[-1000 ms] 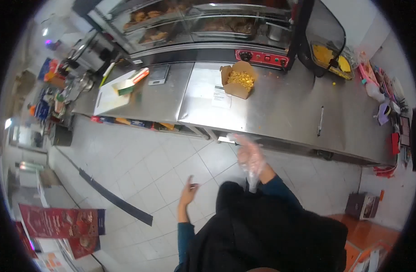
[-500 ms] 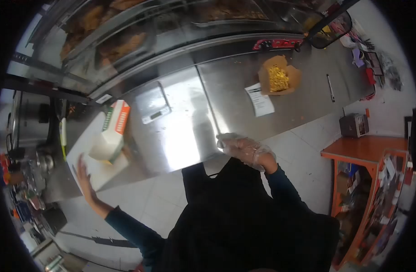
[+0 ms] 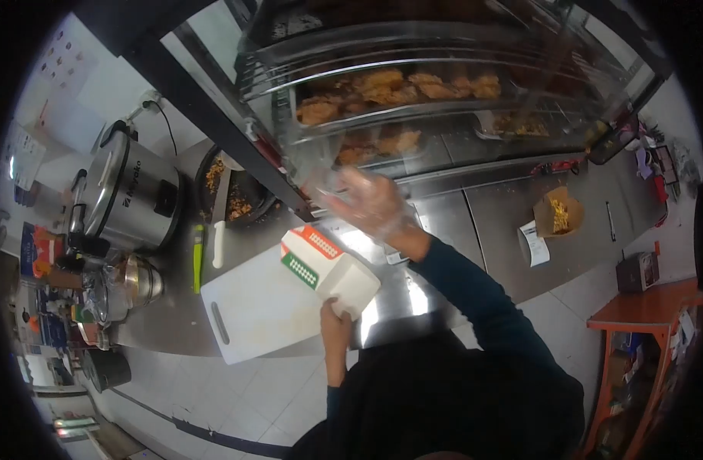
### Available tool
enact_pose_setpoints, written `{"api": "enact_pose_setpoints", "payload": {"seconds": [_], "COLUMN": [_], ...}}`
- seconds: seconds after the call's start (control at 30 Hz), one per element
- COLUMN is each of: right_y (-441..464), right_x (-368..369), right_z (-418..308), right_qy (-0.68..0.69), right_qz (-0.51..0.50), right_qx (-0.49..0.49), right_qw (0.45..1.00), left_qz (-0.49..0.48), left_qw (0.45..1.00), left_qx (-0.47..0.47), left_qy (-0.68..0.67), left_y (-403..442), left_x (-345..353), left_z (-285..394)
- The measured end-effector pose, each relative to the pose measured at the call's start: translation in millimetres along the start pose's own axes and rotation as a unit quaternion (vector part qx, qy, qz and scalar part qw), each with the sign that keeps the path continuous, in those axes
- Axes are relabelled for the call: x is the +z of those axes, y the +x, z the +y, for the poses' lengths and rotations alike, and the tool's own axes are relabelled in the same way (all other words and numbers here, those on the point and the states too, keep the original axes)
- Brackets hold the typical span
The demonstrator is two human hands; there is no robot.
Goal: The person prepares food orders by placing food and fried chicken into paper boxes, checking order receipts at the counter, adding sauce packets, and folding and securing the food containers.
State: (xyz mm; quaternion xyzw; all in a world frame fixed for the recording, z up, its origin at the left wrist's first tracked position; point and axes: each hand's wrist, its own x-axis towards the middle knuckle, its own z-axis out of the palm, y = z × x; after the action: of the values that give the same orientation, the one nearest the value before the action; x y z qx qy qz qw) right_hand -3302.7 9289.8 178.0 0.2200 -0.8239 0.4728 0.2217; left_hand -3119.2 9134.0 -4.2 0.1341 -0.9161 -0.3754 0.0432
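Note:
My left hand grips the near end of a white, green and orange paper box, tilted over the right part of a white cutting board. In a clear plastic glove, my right hand is raised in front of the glass display cabinet, near its lower left corner. Its fingers are blurred and partly lost against the glass. Fried pieces lie on trays inside the cabinet.
A large steel cooker, a black pan, a white-handled knife and a green-handled tool are at the left. An open carton with yellow food, a printed slip and a pen are at the right.
My left hand has taken hold of the paper box, now above the board's right part. My gloved right hand has risen to the cabinet. The view has swung left.

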Motion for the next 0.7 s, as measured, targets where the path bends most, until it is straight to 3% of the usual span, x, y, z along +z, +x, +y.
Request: {"api": "enact_pose_setpoints", "payload": {"seconds": [0.07, 0.13, 0.17, 0.27, 0.37, 0.43, 0.47, 0.5, 0.57, 0.67, 0.7], "right_y": [37, 55, 62, 62, 56, 50, 44, 36, 23, 9, 14], "right_x": [40, 65, 71, 73, 68, 46, 33, 21, 3, 11, 22], "right_z": [0, -17, -21, -16, 3, 18, 22, 24, 35, 63, 66], "right_qy": [-0.025, -0.043, -0.051, -0.096, -0.183, -0.16, -0.193, -0.226, -0.306, -0.258, -0.253], "right_qz": [0.074, 0.122, 0.145, 0.125, 0.205, 0.172, 0.163, 0.153, 0.205, 0.094, 0.029], "right_qx": [-0.099, -0.121, -0.133, -0.115, -0.176, -0.172, -0.126, -0.08, -0.146, -0.204, -0.118], "right_qw": [0.992, 0.984, 0.979, 0.981, 0.945, 0.957, 0.959, 0.959, 0.918, 0.94, 0.96], "left_qz": [-0.029, -0.06, -0.065, 0.006, -0.063, -0.104, -0.124, -0.106, -0.069, -0.002, 0.008], "left_qw": [0.997, 0.988, 0.989, 0.999, 0.994, 0.973, 0.957, 0.96, 0.962, 0.978, 0.977], "left_qx": [-0.051, -0.112, -0.105, 0.031, -0.07, -0.142, -0.177, -0.16, -0.127, -0.051, -0.05], "left_qy": [-0.04, -0.088, -0.085, -0.022, -0.059, -0.149, -0.193, -0.206, -0.233, -0.201, -0.205], "left_y": [-2, -2, -1, -1, 1, 3, 3, 1, -9, -16, -16], "left_x": [-5, -15, -21, -17, -26, -36, -40, -39, -34, -47, -53], "left_z": [10, 20, 22, 2, -2, -2, -3, -9, -25, -25, -26]}}
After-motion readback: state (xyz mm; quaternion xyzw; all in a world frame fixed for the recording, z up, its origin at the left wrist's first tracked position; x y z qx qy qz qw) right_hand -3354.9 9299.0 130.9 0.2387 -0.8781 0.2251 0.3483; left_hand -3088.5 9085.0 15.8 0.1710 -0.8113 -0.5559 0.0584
